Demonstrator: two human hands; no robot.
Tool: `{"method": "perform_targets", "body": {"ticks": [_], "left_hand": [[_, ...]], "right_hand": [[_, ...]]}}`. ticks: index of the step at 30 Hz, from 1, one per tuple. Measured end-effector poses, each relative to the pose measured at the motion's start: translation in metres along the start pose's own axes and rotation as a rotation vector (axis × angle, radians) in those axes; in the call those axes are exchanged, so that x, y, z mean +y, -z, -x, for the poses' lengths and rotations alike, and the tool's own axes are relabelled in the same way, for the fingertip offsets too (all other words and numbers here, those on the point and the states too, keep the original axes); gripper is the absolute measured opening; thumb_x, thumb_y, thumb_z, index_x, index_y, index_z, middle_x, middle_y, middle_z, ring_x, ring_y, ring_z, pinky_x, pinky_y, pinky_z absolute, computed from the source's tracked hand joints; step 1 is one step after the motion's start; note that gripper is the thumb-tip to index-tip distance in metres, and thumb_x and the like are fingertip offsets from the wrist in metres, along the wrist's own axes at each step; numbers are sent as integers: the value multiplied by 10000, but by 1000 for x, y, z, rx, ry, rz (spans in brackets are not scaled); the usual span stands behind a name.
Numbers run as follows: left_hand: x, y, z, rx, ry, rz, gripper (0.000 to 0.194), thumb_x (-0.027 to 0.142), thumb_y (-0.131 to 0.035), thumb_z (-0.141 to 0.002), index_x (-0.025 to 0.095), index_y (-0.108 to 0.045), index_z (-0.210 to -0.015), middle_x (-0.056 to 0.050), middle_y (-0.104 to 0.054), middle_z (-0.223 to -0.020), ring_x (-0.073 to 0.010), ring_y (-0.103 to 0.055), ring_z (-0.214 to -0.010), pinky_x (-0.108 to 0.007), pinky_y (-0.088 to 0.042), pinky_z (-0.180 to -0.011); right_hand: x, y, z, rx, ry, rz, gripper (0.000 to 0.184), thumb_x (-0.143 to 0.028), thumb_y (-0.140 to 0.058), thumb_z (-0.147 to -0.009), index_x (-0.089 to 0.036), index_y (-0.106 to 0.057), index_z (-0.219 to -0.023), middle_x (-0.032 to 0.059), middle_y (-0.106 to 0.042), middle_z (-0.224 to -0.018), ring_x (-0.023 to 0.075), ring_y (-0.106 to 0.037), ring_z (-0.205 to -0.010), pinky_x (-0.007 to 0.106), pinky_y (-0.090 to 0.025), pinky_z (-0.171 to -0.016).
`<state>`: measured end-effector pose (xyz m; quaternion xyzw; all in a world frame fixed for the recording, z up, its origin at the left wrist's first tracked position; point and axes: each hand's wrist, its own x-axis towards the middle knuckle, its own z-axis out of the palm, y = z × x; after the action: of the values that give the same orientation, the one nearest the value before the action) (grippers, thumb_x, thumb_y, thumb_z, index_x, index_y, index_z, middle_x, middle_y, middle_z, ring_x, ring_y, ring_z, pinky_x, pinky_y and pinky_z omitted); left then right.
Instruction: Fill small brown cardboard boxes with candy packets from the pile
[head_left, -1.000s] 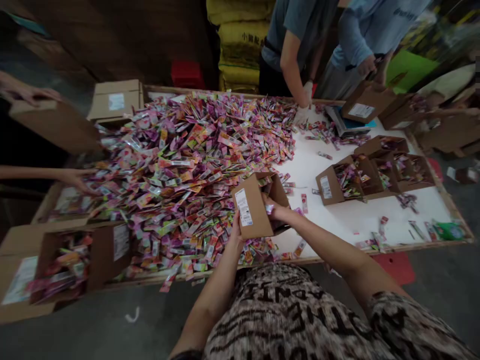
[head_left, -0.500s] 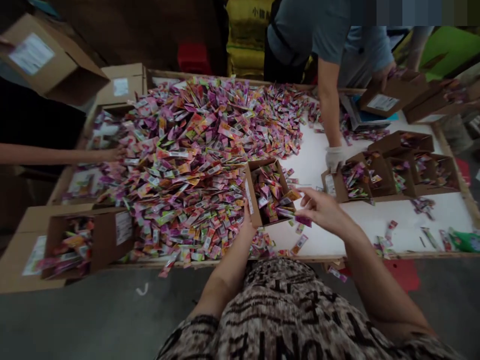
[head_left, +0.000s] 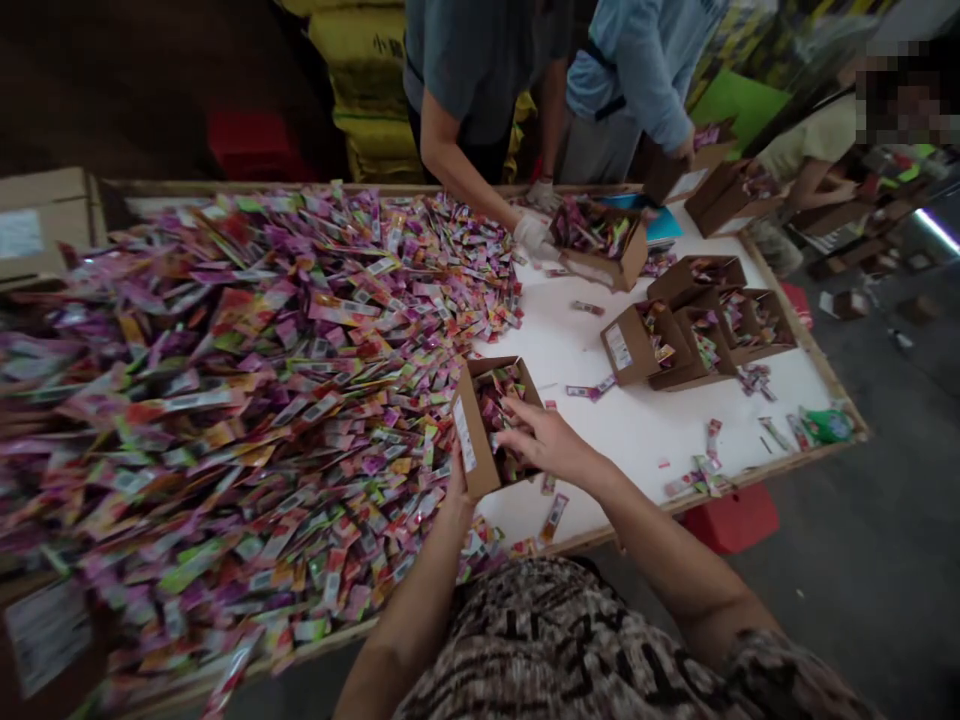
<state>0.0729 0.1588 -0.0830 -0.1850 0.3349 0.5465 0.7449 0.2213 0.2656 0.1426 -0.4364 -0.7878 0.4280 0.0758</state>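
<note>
My left hand (head_left: 459,478) is closed on the near left side of a small cardboard box (head_left: 480,470), which it holds tilted over the table's edge of the pile. Inside the box lie several small, shiny, colourful packets (head_left: 499,395). My right hand (head_left: 551,440) reaches over the box opening with thumb and fingers apart, touching the packets; no packet shows gripped in it. Left of the box spreads a large heap of the same pink, purple and orange packets (head_left: 300,400).
Filled cardboard boxes (head_left: 634,345) stand together on the white tabletop (head_left: 555,330) at right. Across the table, a co-worker's gloved hands (head_left: 534,235) handle another filled box (head_left: 626,260). Loose packets (head_left: 555,518) and a green bag (head_left: 825,425) lie near the front edge. A red stool (head_left: 731,520) stands below.
The view has swung right. My right hand has moved from the box's right rim, where packets stuck out, in over its contents. A co-worker's gloved hands now have a filled box near the pile.
</note>
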Motion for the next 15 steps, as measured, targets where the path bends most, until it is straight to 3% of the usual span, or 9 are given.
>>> {"method": "perform_targets", "body": {"ticks": [2,5,8,10,12,13,15], "left_hand": [[-2,-24,-21,-26,34,-57,655,701,-475,-944,151,-690,-1227,-131,-784,-1042,-265,-761,-912,-408,-613,-878],[-7,-83,-71,-31,78,-278,715,728,-450,-939,136,-663,-1279,-160,-773,-1052,-275,-749,-939,-401,-604,-854],[-14,-152,-131,23,-29,-643,718,713,-487,-929,173,-592,-1390,-169,-731,-1206,-292,-711,-1061,-408,-580,-861],[-20,-185,-162,92,-124,-884,687,623,-607,-903,210,-537,-1448,-166,-677,-1327,-294,-662,-1160,-403,-551,-896],[-29,-196,-177,128,-158,-1024,671,499,-741,-834,204,-571,-1413,-173,-670,-1333,-292,-638,-1181,-383,-528,-910],[-33,-193,-176,125,-143,-1047,636,454,-786,-793,188,-625,-1348,-173,-693,-1283,-290,-648,-1149,-374,-525,-899],[-38,-170,-161,72,-106,-1069,514,433,-820,-741,172,-725,-1173,-141,-751,-1112,-271,-684,-1019,-356,-531,-844]], "right_hand": [[14,7,15,-20,-37,143,590,-479,-705,-888,-142,-629,-1365,145,-735,-1211,279,-693,-1105,357,-512,-955],[52,19,10,8,-226,482,432,-511,-682,-898,-108,-759,-1035,176,-767,-988,299,-713,-975,360,-484,-899],[107,47,-29,110,-344,655,410,-490,-594,-953,-122,-773,-956,177,-768,-967,274,-708,-960,334,-450,-863],[144,67,-67,148,-394,700,374,-457,-605,-943,-127,-776,-988,171,-772,-971,268,-702,-962,347,-429,-885],[176,86,-106,206,-423,671,316,-367,-636,-919,-91,-776,-982,203,-766,-968,276,-690,-971,391,-402,-935],[188,95,-124,247,-419,632,303,-317,-639,-908,-50,-772,-963,237,-755,-966,287,-679,-990,422,-384,-958],[201,113,-153,324,-353,543,348,-274,-608,-910,46,-744,-925,306,-723,-966,312,-642,-1061,483,-345,-986]]}}
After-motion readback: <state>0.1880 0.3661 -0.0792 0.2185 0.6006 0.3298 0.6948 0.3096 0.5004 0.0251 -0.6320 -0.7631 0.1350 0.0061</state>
